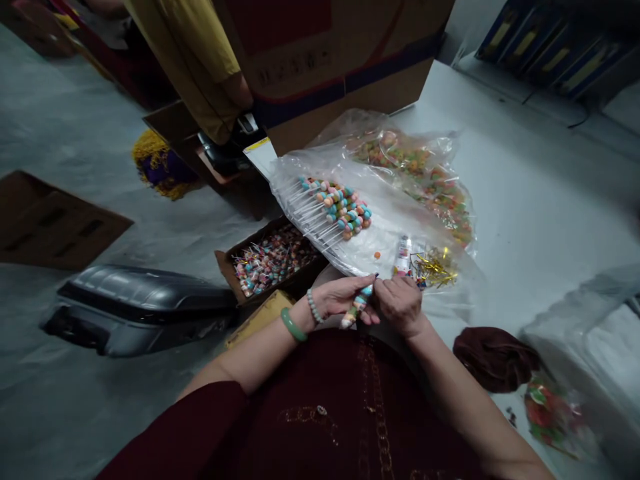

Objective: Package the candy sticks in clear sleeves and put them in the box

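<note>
My left hand and my right hand meet in front of my chest, at the near edge of a white table. Both are closed on one candy skewer of pastel marshmallow pieces, the left wrapped round its lower part, the right pinching its top end. Just beyond my hands, on a clear plastic sheet, lie a row of finished skewers with white sticks and a small heap of gold twist ties.
A clear bag of wrapped sweets lies further back on the table. An open cardboard box of candies sits below the table's left edge, beside a dark case. Another person in yellow stands by a big carton. A brown cloth lies at my right.
</note>
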{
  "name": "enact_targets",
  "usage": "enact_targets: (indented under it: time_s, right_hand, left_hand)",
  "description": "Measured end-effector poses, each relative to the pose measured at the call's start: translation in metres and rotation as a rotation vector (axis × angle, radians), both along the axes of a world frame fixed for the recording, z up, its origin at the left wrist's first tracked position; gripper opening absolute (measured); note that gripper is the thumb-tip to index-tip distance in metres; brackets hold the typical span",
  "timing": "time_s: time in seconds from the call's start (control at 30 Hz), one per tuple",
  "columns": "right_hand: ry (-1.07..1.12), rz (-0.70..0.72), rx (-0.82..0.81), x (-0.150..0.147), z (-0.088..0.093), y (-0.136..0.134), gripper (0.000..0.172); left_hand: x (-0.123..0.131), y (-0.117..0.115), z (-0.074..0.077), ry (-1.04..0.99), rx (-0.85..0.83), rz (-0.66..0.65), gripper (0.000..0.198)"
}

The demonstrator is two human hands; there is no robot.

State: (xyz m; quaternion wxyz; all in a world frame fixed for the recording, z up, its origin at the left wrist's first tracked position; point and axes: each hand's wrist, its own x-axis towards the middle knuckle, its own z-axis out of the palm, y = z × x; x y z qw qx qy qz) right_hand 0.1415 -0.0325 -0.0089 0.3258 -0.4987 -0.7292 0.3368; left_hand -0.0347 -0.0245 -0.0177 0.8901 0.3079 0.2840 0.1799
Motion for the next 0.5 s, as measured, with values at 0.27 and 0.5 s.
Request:
enact_targets:
  time_s: [0.27, 0.5]
  right_hand:
    - [0.315, 0.194, -0.851, -0.012, -0.010, 0.000, 0.035]
    - [-0.265, -0.043, -0.205, -0.013, -0.015, 0.005, 0.015]
  left_hand:
    - [-0.030, -0.009, 0.026, 0.729, 1.117, -0.027, 0.024]
    - [-0.083, -0.025, 0.014, 1.308, 1.082, -0.108, 0.025]
